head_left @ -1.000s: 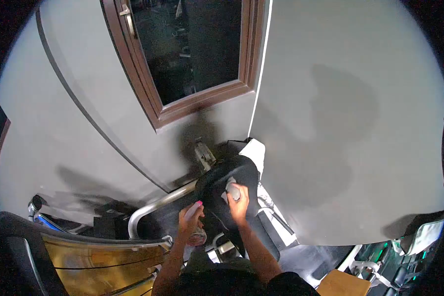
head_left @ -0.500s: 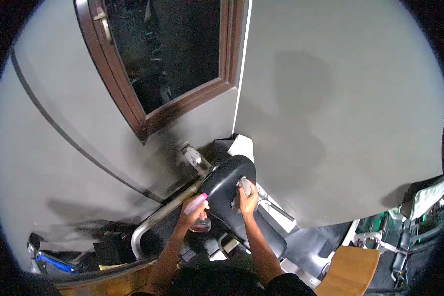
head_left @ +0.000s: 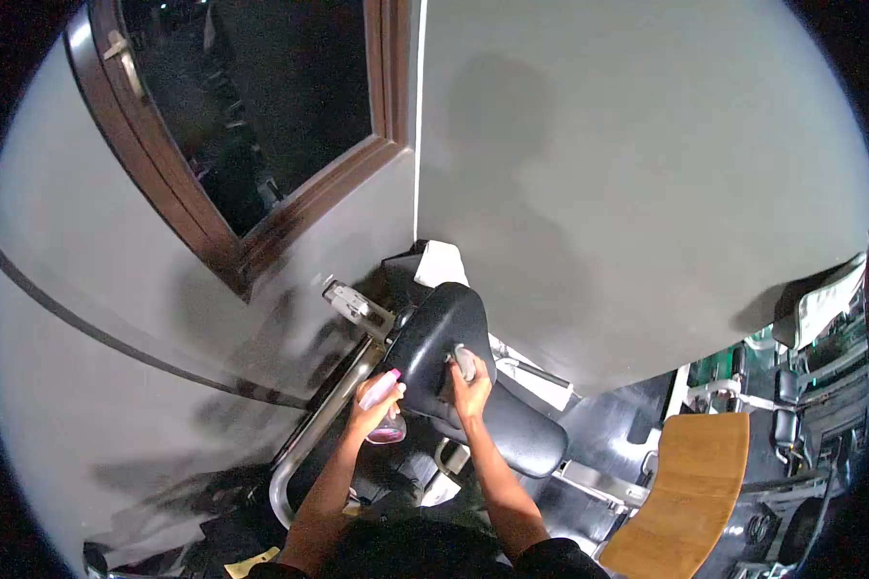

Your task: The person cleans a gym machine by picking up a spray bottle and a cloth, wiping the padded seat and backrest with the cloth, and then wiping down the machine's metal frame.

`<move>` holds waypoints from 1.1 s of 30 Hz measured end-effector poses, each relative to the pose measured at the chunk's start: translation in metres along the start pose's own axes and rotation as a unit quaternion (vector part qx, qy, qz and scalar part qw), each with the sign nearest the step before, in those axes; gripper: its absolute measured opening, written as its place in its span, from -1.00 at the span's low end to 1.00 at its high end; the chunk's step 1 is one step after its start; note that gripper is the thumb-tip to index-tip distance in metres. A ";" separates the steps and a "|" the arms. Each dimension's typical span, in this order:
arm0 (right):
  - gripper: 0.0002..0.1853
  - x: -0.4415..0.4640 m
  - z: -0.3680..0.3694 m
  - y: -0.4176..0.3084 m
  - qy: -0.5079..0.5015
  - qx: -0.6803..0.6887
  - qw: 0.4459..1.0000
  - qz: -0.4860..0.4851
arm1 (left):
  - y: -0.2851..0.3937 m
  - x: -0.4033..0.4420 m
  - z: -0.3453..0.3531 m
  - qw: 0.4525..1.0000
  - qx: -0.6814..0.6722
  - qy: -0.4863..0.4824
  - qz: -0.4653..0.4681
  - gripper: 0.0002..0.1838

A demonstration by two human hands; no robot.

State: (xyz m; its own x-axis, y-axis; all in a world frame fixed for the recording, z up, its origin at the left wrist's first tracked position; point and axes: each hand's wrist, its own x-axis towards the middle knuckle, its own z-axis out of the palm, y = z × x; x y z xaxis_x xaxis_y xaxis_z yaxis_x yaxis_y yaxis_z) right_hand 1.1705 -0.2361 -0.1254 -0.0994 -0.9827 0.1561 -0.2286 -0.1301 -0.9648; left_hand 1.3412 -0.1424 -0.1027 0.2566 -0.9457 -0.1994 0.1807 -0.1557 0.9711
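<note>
The left hand (head_left: 375,405) is closed around the upper part of a spray bottle (head_left: 386,433), whose pink nozzle end points up and away from the person; the clear lower part shows below the fingers, with pinkish liquid in the bottom. The bottle is held tilted, just beside the left edge of a black upper pad (head_left: 437,323). The right hand (head_left: 470,391) is partly closed, fingers curled around a pale grey wad (head_left: 464,362) held at the face of the upper pad, near its right edge; whether the wad is cloth or paper I cannot tell. A darker patch of material shows at the left of these fingers, too blurred to make out. A second black pad, the lower pad (head_left: 521,436), extends from the bottom end of the upper pad toward the right. A silver tube (head_left: 330,410) runs along the left side, and a metal bracket (head_left: 359,309) lies near the upper pad's left edge. A white piece (head_left: 441,263) sits behind the upper pad's top edge, near the wall corner. A tan board (head_left: 683,487) is well apart, to the right.
</note>
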 end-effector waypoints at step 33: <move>-0.71 -0.052 0.004 -0.013 -0.026 -0.108 0.994 -0.006 | 0.000 0.012 -0.018 0.997 -0.016 -0.079 -0.014 -0.83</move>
State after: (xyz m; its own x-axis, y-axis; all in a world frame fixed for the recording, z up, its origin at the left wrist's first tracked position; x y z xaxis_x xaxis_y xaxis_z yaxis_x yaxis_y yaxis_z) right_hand 1.1823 -0.1841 -0.1222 -0.0467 -0.9876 0.1500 -0.4321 -0.1154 -0.8944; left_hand 1.3615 -0.1490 -0.1073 0.0981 -0.9748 -0.2003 0.2164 -0.1756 0.9604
